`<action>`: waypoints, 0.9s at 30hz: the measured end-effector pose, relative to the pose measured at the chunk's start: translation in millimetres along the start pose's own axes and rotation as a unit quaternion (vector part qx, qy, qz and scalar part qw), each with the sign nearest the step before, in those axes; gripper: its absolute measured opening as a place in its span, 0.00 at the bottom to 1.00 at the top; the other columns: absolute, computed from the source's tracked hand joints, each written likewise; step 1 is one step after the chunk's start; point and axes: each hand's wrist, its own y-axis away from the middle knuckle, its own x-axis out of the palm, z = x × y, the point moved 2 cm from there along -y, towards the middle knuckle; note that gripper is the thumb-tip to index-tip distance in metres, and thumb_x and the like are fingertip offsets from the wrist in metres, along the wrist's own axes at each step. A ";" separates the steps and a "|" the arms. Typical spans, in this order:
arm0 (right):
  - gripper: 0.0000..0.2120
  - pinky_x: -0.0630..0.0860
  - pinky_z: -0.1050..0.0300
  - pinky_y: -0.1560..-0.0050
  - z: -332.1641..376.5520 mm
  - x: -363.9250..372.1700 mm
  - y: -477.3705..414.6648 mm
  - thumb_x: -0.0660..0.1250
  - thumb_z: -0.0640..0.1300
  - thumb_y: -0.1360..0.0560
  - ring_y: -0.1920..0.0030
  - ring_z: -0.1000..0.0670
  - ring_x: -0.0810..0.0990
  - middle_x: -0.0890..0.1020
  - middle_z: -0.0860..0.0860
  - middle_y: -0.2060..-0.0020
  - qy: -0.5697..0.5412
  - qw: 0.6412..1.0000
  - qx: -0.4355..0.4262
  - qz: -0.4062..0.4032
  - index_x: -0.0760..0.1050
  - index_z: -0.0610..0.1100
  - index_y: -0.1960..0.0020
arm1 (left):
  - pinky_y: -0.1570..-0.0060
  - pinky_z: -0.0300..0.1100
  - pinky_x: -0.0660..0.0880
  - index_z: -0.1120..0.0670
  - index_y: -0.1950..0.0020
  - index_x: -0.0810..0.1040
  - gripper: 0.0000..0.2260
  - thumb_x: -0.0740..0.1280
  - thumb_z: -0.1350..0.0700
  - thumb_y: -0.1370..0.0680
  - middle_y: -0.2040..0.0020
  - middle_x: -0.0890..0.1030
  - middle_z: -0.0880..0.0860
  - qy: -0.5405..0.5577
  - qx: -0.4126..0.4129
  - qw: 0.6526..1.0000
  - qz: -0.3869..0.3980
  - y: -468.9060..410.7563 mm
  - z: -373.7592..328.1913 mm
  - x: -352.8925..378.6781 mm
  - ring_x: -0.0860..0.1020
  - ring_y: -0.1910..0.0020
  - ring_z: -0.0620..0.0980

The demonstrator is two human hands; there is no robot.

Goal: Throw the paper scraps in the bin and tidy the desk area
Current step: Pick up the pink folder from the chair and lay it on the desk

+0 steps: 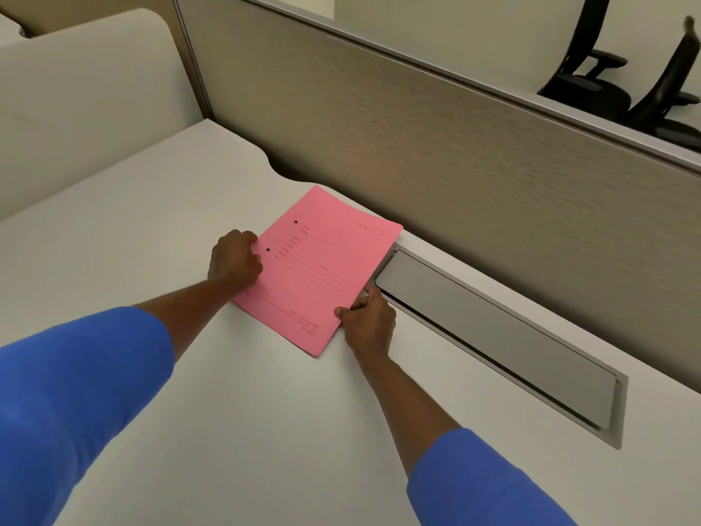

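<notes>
Squaring folder [322, 267] on surface [189, 373]: left hand [235, 260] curled, pressing spine edge; right hand [370, 322] pinching lower corner. Advice: slide flat, align with partition [455, 153].

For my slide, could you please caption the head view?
Both hands, left hand and right hand, hold a pink folder flat on the white desk.

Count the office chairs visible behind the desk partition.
2. Both stand beyond the partition at upper right: one chair farther back, the other chair nearer the right edge. Each is partly cut off, and more may be hidden behind the partition.
</notes>
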 end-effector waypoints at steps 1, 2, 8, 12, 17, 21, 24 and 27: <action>0.21 0.83 0.50 0.44 -0.1 0.4 -3.0 0.81 0.39 0.28 0.45 0.45 0.87 0.88 0.48 0.44 0.001 1.000 -0.002 -0.002 0.78 0.45 0.38 | 0.35 0.56 0.77 0.58 0.31 0.81 0.18 0.71 0.58 0.21 0.36 0.81 0.61 -0.008 0.004 1.000 0.004 -2.7 -2.6 0.2 0.79 0.35 0.66; 0.20 0.84 0.49 0.43 0.0 0.8 -5.9 0.81 0.39 0.29 0.45 0.45 0.87 0.88 0.48 0.44 0.004 1.000 -0.004 -0.005 0.78 0.44 0.40 | 0.36 0.56 0.77 0.59 0.33 0.81 0.17 0.71 0.57 0.21 0.37 0.81 0.61 -0.017 0.006 1.000 0.010 -4.7 -5.1 0.4 0.79 0.35 0.65; 0.17 0.83 0.50 0.42 5.7 4.6 -15.3 0.80 0.40 0.27 0.43 0.43 0.86 0.86 0.45 0.42 0.048 0.999 -0.017 -0.013 0.80 0.41 0.41 | 0.36 0.58 0.78 0.56 0.30 0.78 0.23 0.72 0.46 0.21 0.33 0.78 0.59 -0.092 0.039 0.993 0.059 -6.1 -20.8 9.6 0.75 0.31 0.62; 0.18 0.83 0.48 0.40 6.3 6.4 -17.3 0.78 0.41 0.25 0.42 0.42 0.85 0.83 0.44 0.42 0.074 0.997 -0.013 -0.016 0.80 0.41 0.37 | 0.37 0.59 0.76 0.58 0.30 0.76 0.23 0.69 0.45 0.20 0.34 0.78 0.60 -0.126 0.048 0.989 0.062 -6.6 -24.6 17.6 0.74 0.31 0.62; 0.17 0.82 0.48 0.39 7.4 7.6 -16.6 0.76 0.43 0.23 0.41 0.42 0.84 0.81 0.43 0.40 0.109 0.994 -0.018 -0.006 0.78 0.41 0.36 | 0.35 0.59 0.75 0.59 0.29 0.74 0.24 0.68 0.45 0.19 0.34 0.78 0.61 -0.152 0.060 0.983 0.078 -8.0 -27.2 18.3 0.75 0.32 0.63; 0.20 0.81 0.49 0.37 4.0 7.5 -13.9 0.74 0.47 0.21 0.39 0.43 0.82 0.79 0.43 0.38 0.131 0.991 -0.040 0.009 0.75 0.43 0.32 | 0.31 0.59 0.74 0.60 0.26 0.70 0.29 0.68 0.41 0.19 0.30 0.76 0.61 -0.158 0.071 0.981 0.082 -8.4 -25.3 19.1 0.75 0.29 0.63; 0.23 0.80 0.49 0.36 -0.4 6.9 -6.0 0.72 0.49 0.20 0.37 0.45 0.80 0.76 0.44 0.36 0.110 0.992 -0.056 0.013 0.72 0.44 0.28 | 0.25 0.60 0.69 0.62 0.22 0.64 0.36 0.68 0.39 0.19 0.23 0.68 0.64 -0.134 0.074 0.986 0.060 -2.6 -24.4 19.7 0.69 0.23 0.64; 0.24 0.80 0.46 0.33 -8.4 2.3 8.2 0.72 0.49 0.20 0.36 0.45 0.79 0.74 0.46 0.34 0.092 0.994 -0.059 0.014 0.71 0.45 0.28 | 0.22 0.61 0.65 0.62 0.22 0.64 0.36 0.70 0.40 0.20 0.20 0.65 0.65 -0.137 0.078 0.987 0.036 10.9 -26.5 20.2 0.65 0.20 0.65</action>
